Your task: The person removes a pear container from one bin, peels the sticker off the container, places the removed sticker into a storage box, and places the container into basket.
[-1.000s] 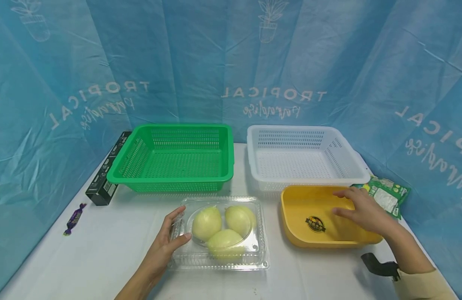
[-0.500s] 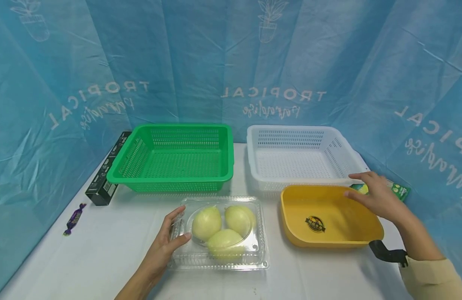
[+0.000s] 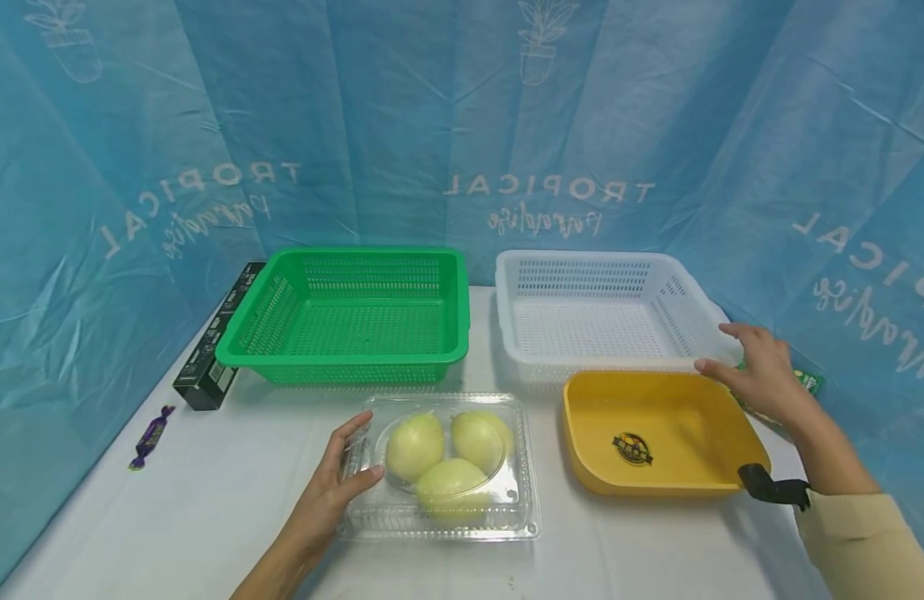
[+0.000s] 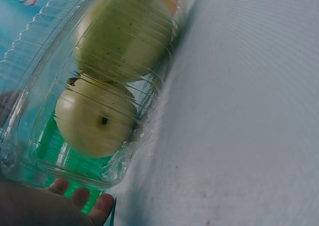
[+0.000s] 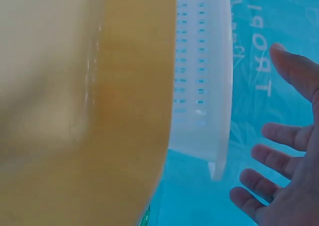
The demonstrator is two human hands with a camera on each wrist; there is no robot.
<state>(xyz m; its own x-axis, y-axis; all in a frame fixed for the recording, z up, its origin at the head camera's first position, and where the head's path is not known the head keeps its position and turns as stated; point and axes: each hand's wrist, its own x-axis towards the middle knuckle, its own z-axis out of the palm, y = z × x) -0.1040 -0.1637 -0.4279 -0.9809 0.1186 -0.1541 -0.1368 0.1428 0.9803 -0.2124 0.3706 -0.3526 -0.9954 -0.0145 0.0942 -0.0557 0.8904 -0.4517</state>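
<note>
A clear plastic clamshell box [image 3: 523,467] with three pale yellow-green, pear-like fruits [image 3: 415,447] rests on the white cloth. My left hand [image 3: 328,492] holds it by the left side, thumb on the lid and fingers along the edge; fingertips show by its end in the left wrist view. Beyond the yellow basin [image 3: 679,433], my right hand [image 3: 765,375] is spread with nothing between thumb and fingers. It is nearest the front right corner of the white basket [image 3: 581,325] and partly covers a green packet [image 3: 810,381]. In the right wrist view its fingers [image 5: 276,159] stand apart from the basket.
A green basket [image 3: 367,325] stands at the back left. Beside it lies a long black box [image 3: 217,337]. A purple wrapped candy [image 3: 151,437] lies at the far left. Blue printed curtain [image 3: 402,108] encloses the back and sides.
My right hand has moved from over the yellow basin to the right and away from me, up to the white basket's corner, over the green packet. My left hand and the box have stayed put.
</note>
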